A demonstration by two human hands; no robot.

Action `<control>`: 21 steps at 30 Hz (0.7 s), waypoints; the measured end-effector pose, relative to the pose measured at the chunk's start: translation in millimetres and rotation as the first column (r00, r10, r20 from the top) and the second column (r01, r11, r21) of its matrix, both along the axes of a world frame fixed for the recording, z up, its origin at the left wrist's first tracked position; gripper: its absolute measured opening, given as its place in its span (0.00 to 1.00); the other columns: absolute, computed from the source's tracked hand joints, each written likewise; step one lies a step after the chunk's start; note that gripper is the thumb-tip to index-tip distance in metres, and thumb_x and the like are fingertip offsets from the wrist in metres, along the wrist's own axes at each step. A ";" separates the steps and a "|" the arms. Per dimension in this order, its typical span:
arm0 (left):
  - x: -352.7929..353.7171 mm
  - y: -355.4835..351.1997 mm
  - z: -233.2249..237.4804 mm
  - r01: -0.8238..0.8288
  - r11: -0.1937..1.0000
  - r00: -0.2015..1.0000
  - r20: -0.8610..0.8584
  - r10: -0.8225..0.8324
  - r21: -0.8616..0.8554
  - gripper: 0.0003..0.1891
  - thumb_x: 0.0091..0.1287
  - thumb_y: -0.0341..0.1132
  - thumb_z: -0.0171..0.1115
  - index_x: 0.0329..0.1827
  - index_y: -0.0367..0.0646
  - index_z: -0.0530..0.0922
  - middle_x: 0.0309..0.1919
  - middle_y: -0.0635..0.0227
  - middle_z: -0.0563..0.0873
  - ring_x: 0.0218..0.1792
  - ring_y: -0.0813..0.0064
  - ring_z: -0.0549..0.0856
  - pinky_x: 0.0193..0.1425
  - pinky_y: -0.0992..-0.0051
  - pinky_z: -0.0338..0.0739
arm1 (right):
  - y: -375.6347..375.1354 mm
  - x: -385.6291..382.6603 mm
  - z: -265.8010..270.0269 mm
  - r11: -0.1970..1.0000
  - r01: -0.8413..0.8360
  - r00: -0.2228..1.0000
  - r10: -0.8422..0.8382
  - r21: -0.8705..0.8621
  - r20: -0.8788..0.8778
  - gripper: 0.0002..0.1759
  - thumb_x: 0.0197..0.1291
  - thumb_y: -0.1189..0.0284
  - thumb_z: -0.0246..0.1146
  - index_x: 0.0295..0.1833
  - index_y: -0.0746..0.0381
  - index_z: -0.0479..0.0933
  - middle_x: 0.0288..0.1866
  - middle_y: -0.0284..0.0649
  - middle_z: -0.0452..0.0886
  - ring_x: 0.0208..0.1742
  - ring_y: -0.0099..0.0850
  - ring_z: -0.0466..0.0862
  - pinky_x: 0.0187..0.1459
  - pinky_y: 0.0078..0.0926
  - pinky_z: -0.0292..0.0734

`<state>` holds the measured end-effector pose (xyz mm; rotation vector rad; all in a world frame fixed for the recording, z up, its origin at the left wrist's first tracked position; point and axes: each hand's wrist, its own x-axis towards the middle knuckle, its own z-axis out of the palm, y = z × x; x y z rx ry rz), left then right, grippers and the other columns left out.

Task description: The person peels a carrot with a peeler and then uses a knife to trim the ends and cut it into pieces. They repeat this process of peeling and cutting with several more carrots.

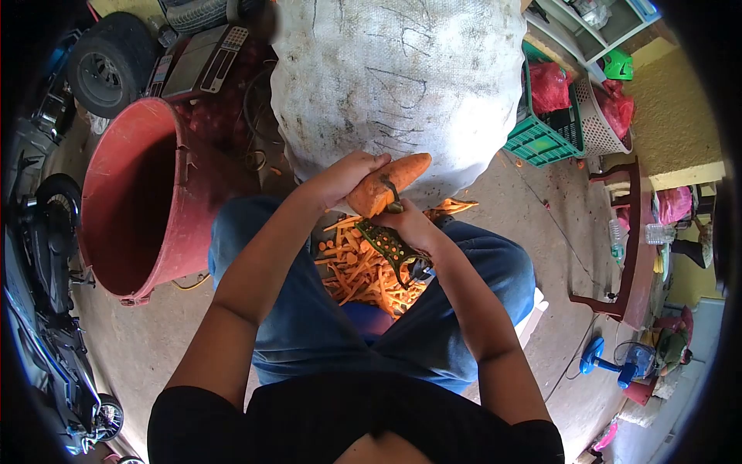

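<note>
My left hand (346, 178) is closed around the wide end of a thick orange root, probably a large carrot (406, 172), its tapered tip pointing up to the right. Just below it, my right hand (411, 226) is closed on the handle of a peeler (393, 193), whose dark head lies against the carrot's side. The lower part of the carrot looks brighter and cut. Beneath both hands, between my knees, lies a heap of orange strips and round pieces (359, 267). A dark piece with orange-filled dots (384, 243) sits over the heap beside my right wrist.
A big white sack (394, 85) stands directly in front. On the left are a red tub (166, 247), a scale (207, 62), a tyre (108, 66) and a motorcycle (66, 325). At right are a green crate (541, 139), a reddish wooden frame (635, 255) and a blue fan (593, 356).
</note>
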<state>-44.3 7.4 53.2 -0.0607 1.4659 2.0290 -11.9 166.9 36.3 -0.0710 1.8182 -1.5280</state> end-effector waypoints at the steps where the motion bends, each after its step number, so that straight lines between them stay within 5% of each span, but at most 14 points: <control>1: -1.2 -2.5 2.9 0.000 1.000 1.000 0.002 0.000 0.000 0.18 0.63 0.44 0.48 0.37 0.34 0.74 0.28 0.68 0.78 0.28 0.84 0.78 0.29 0.82 0.73 | -0.2 -0.1 -3.2 1.000 -0.017 1.000 0.017 -0.006 -0.007 0.17 0.48 0.68 0.58 0.42 0.69 0.73 0.36 0.42 0.78 0.37 0.29 0.77 0.41 0.24 0.68; 4: -3.9 -7.5 6.1 0.153 0.983 0.984 -0.080 -0.162 -0.104 0.18 0.63 0.44 0.49 0.36 0.34 0.74 0.28 0.69 0.78 0.27 0.84 0.78 0.29 0.82 0.73 | 0.0 -0.5 -10.0 0.999 -0.040 0.998 0.040 -0.005 -0.041 0.18 0.48 0.67 0.59 0.42 0.70 0.73 0.36 0.43 0.78 0.38 0.29 0.77 0.41 0.25 0.68; 10: 0.9 -2.5 -2.8 -0.017 0.989 0.999 0.049 0.010 0.149 0.17 0.62 0.43 0.50 0.37 0.34 0.73 0.28 0.67 0.79 0.27 0.82 0.78 0.30 0.82 0.73 | 0.0 -8.3 -20.5 0.997 -0.075 0.996 0.077 0.036 -0.055 0.19 0.48 0.70 0.60 0.45 0.70 0.70 0.38 0.42 0.77 0.39 0.28 0.77 0.42 0.23 0.69; 16: -0.5 -3.5 1.0 0.029 0.999 0.998 0.046 -0.030 0.025 0.18 0.62 0.45 0.49 0.36 0.34 0.73 0.27 0.67 0.79 0.26 0.82 0.79 0.30 0.82 0.73 | -1.8 -5.5 -15.1 0.996 -0.080 0.997 0.080 0.035 -0.006 0.20 0.48 0.75 0.60 0.48 0.68 0.68 0.40 0.39 0.76 0.40 0.25 0.76 0.43 0.21 0.69; 21: -1.7 -4.5 10.6 0.136 0.986 0.982 -0.116 -0.146 -0.093 0.22 0.63 0.48 0.46 0.31 0.34 0.75 0.24 0.68 0.79 0.24 0.84 0.77 0.28 0.83 0.72 | -4.4 -4.2 5.8 0.994 -0.102 0.994 0.101 0.028 0.033 0.20 0.48 0.74 0.60 0.48 0.67 0.68 0.41 0.39 0.76 0.42 0.26 0.75 0.44 0.21 0.69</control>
